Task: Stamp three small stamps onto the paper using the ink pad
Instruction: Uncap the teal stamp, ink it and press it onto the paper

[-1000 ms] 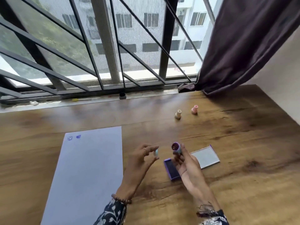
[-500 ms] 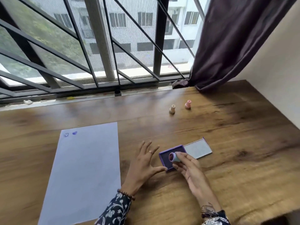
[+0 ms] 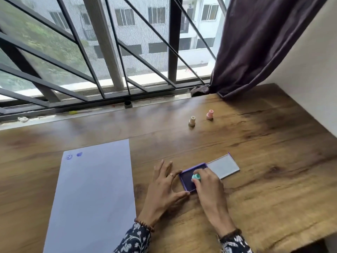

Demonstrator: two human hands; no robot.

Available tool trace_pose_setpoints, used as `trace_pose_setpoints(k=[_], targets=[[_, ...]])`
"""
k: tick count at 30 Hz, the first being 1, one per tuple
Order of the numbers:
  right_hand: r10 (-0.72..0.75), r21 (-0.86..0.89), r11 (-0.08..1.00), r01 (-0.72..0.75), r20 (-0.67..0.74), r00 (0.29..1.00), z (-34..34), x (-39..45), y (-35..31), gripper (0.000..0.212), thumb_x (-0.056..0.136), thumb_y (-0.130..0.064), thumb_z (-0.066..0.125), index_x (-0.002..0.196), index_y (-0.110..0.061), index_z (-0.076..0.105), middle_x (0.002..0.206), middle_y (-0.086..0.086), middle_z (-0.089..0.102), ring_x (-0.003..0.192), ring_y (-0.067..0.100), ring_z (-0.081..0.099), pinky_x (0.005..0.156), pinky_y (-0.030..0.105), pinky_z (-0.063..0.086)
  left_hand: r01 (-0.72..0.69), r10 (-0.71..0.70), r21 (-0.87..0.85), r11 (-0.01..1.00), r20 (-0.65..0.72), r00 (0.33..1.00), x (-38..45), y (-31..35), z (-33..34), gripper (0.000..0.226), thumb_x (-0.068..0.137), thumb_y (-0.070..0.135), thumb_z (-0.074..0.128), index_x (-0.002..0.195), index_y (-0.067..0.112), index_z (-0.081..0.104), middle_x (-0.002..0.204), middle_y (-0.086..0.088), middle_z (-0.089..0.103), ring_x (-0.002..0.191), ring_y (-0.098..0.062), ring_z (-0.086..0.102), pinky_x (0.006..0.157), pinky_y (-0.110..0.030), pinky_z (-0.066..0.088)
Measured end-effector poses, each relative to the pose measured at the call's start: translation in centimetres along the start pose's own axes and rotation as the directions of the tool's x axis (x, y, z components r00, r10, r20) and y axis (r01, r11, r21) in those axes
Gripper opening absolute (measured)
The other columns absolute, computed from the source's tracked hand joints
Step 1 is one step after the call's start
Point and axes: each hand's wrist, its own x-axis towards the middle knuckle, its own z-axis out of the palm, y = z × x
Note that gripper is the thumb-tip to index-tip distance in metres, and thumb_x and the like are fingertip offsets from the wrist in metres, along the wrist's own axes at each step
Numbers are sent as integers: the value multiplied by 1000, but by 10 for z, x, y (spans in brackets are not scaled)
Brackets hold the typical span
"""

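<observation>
A white sheet of paper [image 3: 94,194] lies on the left of the wooden table, with two small blue prints [image 3: 73,155] near its top left corner. The purple ink pad [image 3: 187,177] sits open at centre, its lid [image 3: 223,168] folded out to the right. My right hand [image 3: 207,187] holds a small teal stamp [image 3: 196,177] face down on the pad. My left hand [image 3: 163,185] rests flat on the table with fingers spread, thumb and fingertips against the pad's left edge. A beige stamp [image 3: 192,121] and a pink stamp [image 3: 210,114] stand farther back.
The wooden table [image 3: 264,161] runs to a window sill with metal bars at the back. A dark curtain [image 3: 255,44] hangs at the back right, its hem touching the table. A white wall borders the right side. The table's front right edge drops off near the corner.
My right hand turned the teal stamp from face up to face down and lowered it onto the ink pad. My left hand let go of a small cap and went flat beside the pad.
</observation>
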Motion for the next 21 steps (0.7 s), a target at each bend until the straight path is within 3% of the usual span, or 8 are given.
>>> trace_pose_setpoints(k=[6, 9, 10, 11, 13, 14, 18, 21], targets=[[43, -11, 999, -43, -8, 999, 8, 10, 6, 16, 83, -19, 64, 98, -13, 64, 100, 6, 65, 95, 21, 59, 76, 27, 42, 1, -1, 17, 1000, 16, 1000, -2, 2, -2, 71, 71, 62, 61, 132, 32, 39, 153, 2, 19, 143, -15, -3, 119, -40, 6], [211, 324, 925, -200, 0, 977, 0, 10, 15, 8, 75, -16, 72, 83, -14, 69, 85, 6, 68, 81, 19, 61, 67, 24, 43, -10, 10, 10, 1000, 10, 1000, -8, 1, -7, 74, 75, 61, 57, 138, 34, 28, 156, 4, 5, 143, -12, -8, 118, -33, -2], [291, 549, 792, -266, 43, 956, -3, 8, 16, 4, 76, -13, 72, 77, -14, 69, 81, 7, 67, 77, 18, 61, 63, 21, 47, -13, 13, -13, 1000, -7, 1000, -11, -2, -10, 73, 77, 58, 56, 139, 34, 26, 155, 6, 3, 142, -10, -8, 117, -29, -1], [350, 750, 580, -316, 121, 929, -6, 5, 15, 4, 78, -10, 70, 76, -13, 68, 81, 8, 66, 74, 17, 60, 61, 18, 51, -16, 14, -47, 999, -32, 999, -15, -4, -15, 70, 80, 54, 56, 139, 34, 25, 154, 9, 3, 141, -8, -8, 115, -26, 1], [370, 908, 217, -358, 262, 891, -5, -2, 6, 5, 82, -6, 63, 81, -10, 66, 83, 9, 64, 73, 16, 59, 56, 14, 55, -3, -9, -116, 993, -107, 994, -26, -16, -29, 61, 84, 43, 57, 137, 32, 29, 149, 16, 7, 140, -4, -3, 113, -20, 4], [358, 913, 168, -373, 296, 886, -2, -5, -1, 5, 84, -6, 62, 83, -10, 66, 84, 8, 64, 74, 16, 59, 55, 12, 54, 11, -31, -132, 991, -154, 988, -33, -25, -38, 57, 86, 38, 57, 136, 31, 32, 146, 18, 11, 140, -4, 0, 114, -21, 5], [256, 890, 223, -397, 339, 905, 25, -9, -56, 7, 84, -7, 62, 82, -13, 66, 79, 6, 66, 71, 15, 62, 54, 12, 52, 160, -186, -104, 982, -332, 925, -60, -79, -82, 46, 87, 26, 59, 130, 27, 43, 145, 9, 34, 138, -6, 12, 113, -29, 13], [158, 847, 364, -388, 355, 922, 58, -4, -115, 6, 80, -10, 66, 86, -12, 68, 83, 5, 68, 75, 14, 63, 60, 14, 52, 264, -289, -117, 957, -400, 870, -82, -128, -121, 45, 84, 20, 64, 126, 21, 49, 142, -3, 43, 138, -16, 21, 112, -41, 25]])
